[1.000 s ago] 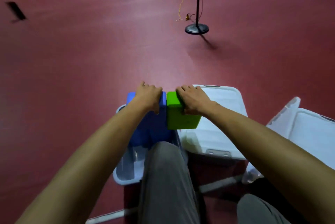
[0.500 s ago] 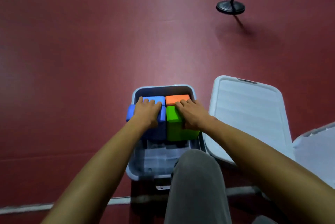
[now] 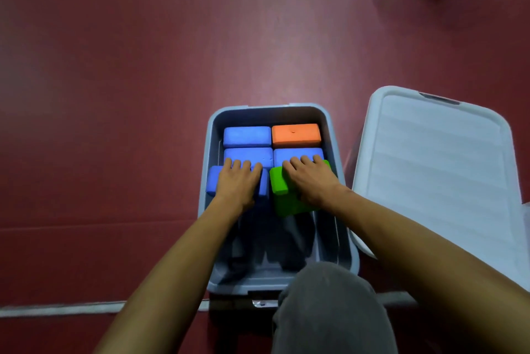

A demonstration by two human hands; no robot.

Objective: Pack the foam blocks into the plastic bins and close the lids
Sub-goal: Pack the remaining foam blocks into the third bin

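Hall-like indoor space, perhaps a sports or activity room: a wide dark red smooth floor [image 3: 143, 66] stretches to the far edge, a white painted line [image 3: 57, 309] crosses it near, and a grey plastic storage bin [image 3: 269, 107] sits directly on it.

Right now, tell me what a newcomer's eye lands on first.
Over the grey bin, the left hand grips a blue block and the right hand a green block. An orange block sits in the bin's far right corner; a white lid lies to its right.
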